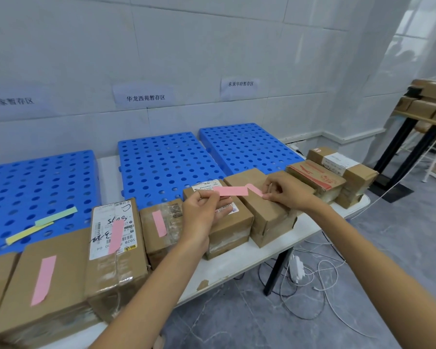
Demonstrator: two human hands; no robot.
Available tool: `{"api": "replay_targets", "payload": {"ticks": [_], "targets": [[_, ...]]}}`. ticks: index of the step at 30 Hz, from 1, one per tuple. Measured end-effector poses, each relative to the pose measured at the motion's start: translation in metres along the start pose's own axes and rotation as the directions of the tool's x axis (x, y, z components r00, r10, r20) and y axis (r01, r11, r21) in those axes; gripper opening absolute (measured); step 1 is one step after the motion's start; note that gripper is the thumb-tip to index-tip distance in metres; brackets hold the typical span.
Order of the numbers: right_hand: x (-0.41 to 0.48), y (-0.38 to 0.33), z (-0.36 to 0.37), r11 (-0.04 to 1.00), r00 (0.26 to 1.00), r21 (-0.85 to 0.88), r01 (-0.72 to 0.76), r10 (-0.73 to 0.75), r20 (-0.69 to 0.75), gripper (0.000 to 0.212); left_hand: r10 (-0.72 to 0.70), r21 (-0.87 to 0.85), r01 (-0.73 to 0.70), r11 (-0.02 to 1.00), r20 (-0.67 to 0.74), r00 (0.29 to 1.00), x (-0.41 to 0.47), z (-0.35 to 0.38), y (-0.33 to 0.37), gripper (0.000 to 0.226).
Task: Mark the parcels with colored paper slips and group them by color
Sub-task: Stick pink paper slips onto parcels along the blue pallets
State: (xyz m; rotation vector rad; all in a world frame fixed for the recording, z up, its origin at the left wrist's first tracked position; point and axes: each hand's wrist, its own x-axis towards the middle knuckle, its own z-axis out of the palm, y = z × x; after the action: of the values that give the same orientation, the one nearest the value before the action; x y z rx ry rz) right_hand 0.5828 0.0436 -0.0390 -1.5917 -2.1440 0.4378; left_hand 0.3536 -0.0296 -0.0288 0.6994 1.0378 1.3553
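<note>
1. We risk tearing or creasing the pink slip (pixel 233 191). Its right end is kinked, so pulling our hands apart could rip it or fold it onto itself.
2. Our left hand (pixel 204 207) pinches the slip's left end with the fingers curled. Our right hand (pixel 286 190) pinches the kinked end. Both hover just above the labelled parcel (pixel 237 220).

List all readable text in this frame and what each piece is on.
"华龙西苑暂存区": middle wall sign.
"东原华府暂存区": right wall sign.
"人家暂存区": left wall sign, blurred, its start cut off by the frame edge.
"502B", "04": shipping label on a parcel.
Handwriting on that label, the other labels, and red print on a box: too small or blurred to read.
</note>
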Motion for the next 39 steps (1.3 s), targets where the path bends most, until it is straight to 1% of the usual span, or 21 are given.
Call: {"api": "replay_targets", "payload": {"ticks": [2, 3, 5, 6, 8, 9, 10, 11, 12, 13, 14, 15, 16, 18, 21, 27, 31, 34, 36, 38, 39], "targets": [[-0.010, 0.006, 0.000, 0.989, 0.995, 0.109, 0.098, -0.094, -0.043, 0.014, -0.006, 0.013, 0.006, 1.000, 0.022, 1.000, -0.003, 0.001, -0.001, 0.008], [-0.013, 0.009, 0.003, 0.983, 0.993, 0.145, 0.110, -0.103, -0.058, 0.017, -0.013, 0.026, 0.012, 1.000, 0.033, 0.999, -0.005, 0.002, -0.001, 0.009], [-0.014, 0.012, 0.011, 0.986, 0.996, 0.148, 0.072, -0.063, -0.061, 0.026, -0.027, 0.057, 0.024, 0.998, 0.051, 0.998, -0.009, 0.003, -0.003, 0.010], [-0.013, 0.012, 0.015, 0.993, 0.998, 0.109, 0.044, -0.040, -0.039, 0.032, -0.033, 0.067, 0.029, 0.997, 0.058, 0.998, -0.010, 0.003, -0.003, 0.011], [-0.010, 0.008, 0.017, 0.998, 0.999, -0.060, 0.026, -0.024, 0.032, 0.036, -0.041, 0.074, 0.036, 0.997, 0.069, 0.997, -0.014, 0.002, -0.003, 0.012], [-0.010, 0.002, 0.016, 0.989, 0.999, -0.142, 0.036, -0.030, 0.044, 0.036, -0.044, 0.076, 0.038, 0.996, 0.072, 0.996, -0.015, 0.002, -0.003, 0.013], [-0.011, -0.007, 0.014, 0.984, 0.999, -0.174, 0.033, -0.030, 0.017, 0.034, -0.044, 0.076, 0.039, 0.996, 0.077, 0.996, -0.017, 0.001, -0.003, 0.013], [-0.014, -0.021, 0.012, 0.989, 0.997, -0.146, 0.030, -0.040, -0.069, 0.031, -0.042, 0.071, 0.036, 0.997, 0.084, 0.996, -0.019, -0.001, -0.002, 0.014], [-0.020, -0.036, 0.010, 0.996, 0.977, -0.078, 0.046, -0.061, -0.204, 0.027, -0.035, 0.061, 0.029, 0.998, 0.093, 0.995, -0.021, -0.003, 0.000, 0.014], [-0.028, -0.054, 0.009, 0.994, 0.926, -0.023, 0.106, -0.107, -0.361, 0.021, -0.026, 0.049, 0.021, 0.999, 0.099, 0.995, -0.023, -0.005, 0.001, 0.014], [-0.038, -0.073, 0.009, 0.983, 0.853, -0.014, 0.185, -0.167, -0.494, 0.016, -0.016, 0.036, 0.013, 0.999, 0.106, 0.994, -0.026, -0.007, 0.004, 0.015], [-0.048, -0.090, 0.011, 0.967, 0.788, -0.052, 0.248, -0.233, -0.570, 0.015, -0.005, 0.020, 0.003, 1.000, 0.119, 0.993, -0.030, -0.009, 0.008, 0.015], [-0.057, -0.105, 0.014, 0.951, 0.750, -0.097, 0.292, -0.291, -0.595, 0.017, 0.013, 0.008, -0.014, 1.000, 0.142, 0.990, -0.035, -0.011, 0.011, 0.015], [-0.074, -0.130, 0.021, 0.933, 0.730, -0.136, 0.332, -0.346, -0.590, 0.021, 0.063, 0.002, -0.065, 0.998, 0.205, 0.977, -0.046, -0.014, 0.018, 0.017], [-0.087, -0.152, 0.022, 0.928, 0.734, -0.066, 0.366, -0.332, -0.592, 0.017, 0.121, -0.009, -0.123, 0.992, 0.254, 0.960, -0.062, -0.018, 0.028, 0.016], [-0.091, -0.166, 0.019, 0.913, 0.729, 0.029, 0.406, -0.304, -0.614, 0.005, 0.221, 0.025, -0.233, 0.972, 0.232, 0.947, -0.070, -0.022, 0.035, 0.012], [-0.089, -0.169, 0.018, 0.912, 0.778, 0.129, 0.390, -0.251, -0.577, 0.005, 0.257, 0.065, -0.276, 0.959, 0.212, 0.943, -0.071, -0.025, 0.035, 0.013], [-0.087, -0.170, 0.016, 0.932, 0.839, 0.182, 0.314, -0.183, -0.512, 0.015, 0.271, 0.079, -0.291, 0.954, 0.195, 0.942, -0.071, -0.029, 0.035, 0.011], [-0.086, -0.170, 0.012, 0.894, 0.901, 0.355, 0.274, -0.110, -0.420, 0.012, 0.254, 0.086, -0.277, 0.957, 0.213, 0.944, -0.071, -0.031, 0.036, 0.012], [-0.085, -0.168, 0.008, 0.792, 0.947, 0.560, 0.243, -0.068, -0.315, 0.007, 0.200, 0.073, -0.223, 0.972, 0.245, 0.949, -0.071, -0.033, 0.039, 0.012], [-0.084, -0.167, 0.007, 0.752, 0.955, 0.617, 0.232, -0.056, -0.291, 0.007, 0.162, 0.059, -0.183, 0.981, 0.261, 0.952, -0.071, -0.034, 0.040, 0.013]]}}
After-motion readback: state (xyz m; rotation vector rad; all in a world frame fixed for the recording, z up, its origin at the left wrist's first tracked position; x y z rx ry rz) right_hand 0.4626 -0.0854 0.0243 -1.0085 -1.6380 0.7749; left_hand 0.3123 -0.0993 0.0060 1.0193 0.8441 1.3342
